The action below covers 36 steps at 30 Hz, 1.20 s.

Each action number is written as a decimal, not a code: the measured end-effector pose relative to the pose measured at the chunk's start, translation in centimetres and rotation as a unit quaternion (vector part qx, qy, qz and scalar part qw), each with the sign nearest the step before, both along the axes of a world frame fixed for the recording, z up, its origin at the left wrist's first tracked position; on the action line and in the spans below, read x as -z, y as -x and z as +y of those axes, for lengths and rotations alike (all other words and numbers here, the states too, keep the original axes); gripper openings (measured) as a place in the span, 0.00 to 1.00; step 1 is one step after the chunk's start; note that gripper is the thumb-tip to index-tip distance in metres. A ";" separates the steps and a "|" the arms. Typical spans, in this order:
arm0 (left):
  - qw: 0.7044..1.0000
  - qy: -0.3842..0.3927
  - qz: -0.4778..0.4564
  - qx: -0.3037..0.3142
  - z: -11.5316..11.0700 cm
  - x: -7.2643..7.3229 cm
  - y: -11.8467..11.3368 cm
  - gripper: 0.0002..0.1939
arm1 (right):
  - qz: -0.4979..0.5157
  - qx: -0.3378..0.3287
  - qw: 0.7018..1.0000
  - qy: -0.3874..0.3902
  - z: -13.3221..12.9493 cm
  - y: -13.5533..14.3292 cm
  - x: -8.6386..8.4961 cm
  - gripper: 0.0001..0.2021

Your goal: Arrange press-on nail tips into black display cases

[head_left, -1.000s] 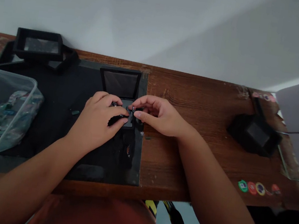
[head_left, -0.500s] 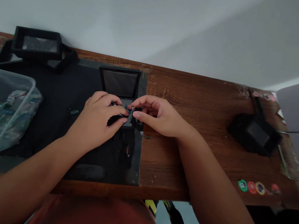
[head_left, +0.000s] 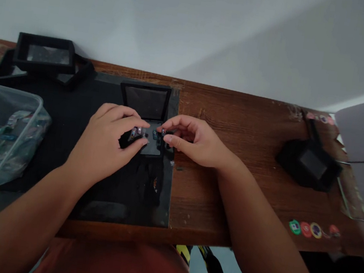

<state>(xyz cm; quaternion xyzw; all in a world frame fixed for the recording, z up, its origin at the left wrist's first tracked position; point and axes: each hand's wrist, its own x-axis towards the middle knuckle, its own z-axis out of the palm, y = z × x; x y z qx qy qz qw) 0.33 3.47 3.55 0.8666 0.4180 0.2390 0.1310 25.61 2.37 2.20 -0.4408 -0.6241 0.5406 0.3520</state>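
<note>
A small black hinged case stands with its lid (head_left: 146, 101) raised and its grey inner pad (head_left: 151, 149) facing up. My left hand (head_left: 103, 141) is at the case's left side, thumb and index finger apart around its edge. Small shiny pieces (head_left: 139, 130) show between those fingers. On the pad lies a little teal piece (head_left: 155, 135). My right hand (head_left: 195, 140) is at the right edge, thumb and index finger closed around a tiny shiny pinkish piece (head_left: 164, 131). Its other fingers curl behind, and the exact kind of piece is too small to tell.
At left, a clear plastic tub (head_left: 39, 103) holds several small bagged items. Black frame-like cases (head_left: 43, 65) are stacked by the wall. A black mat (head_left: 108, 198) covers the left of the wooden table (head_left: 232, 116). A black object (head_left: 310, 163) and round stickers (head_left: 306, 229) are at right.
My left hand has shifted left and its thumb and index finger have spread, uncovering more of the pad and the teal piece. My right hand has barely moved.
</note>
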 end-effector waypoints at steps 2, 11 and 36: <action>1.000 0.005 0.003 -0.001 0.3 -0.2 0.4 0.12 | -0.003 0.001 1.000 -0.002 0.0 -0.1 0.0 0.17; 0.999 0.010 0.029 -0.020 0.6 0.1 0.5 0.11 | -0.035 -0.040 0.999 -0.004 -0.1 -0.2 -0.4 0.15; 0.999 -0.002 0.013 -0.039 0.5 0.8 -0.5 0.10 | -0.042 -0.050 0.998 -0.018 -0.1 -0.1 -0.3 0.16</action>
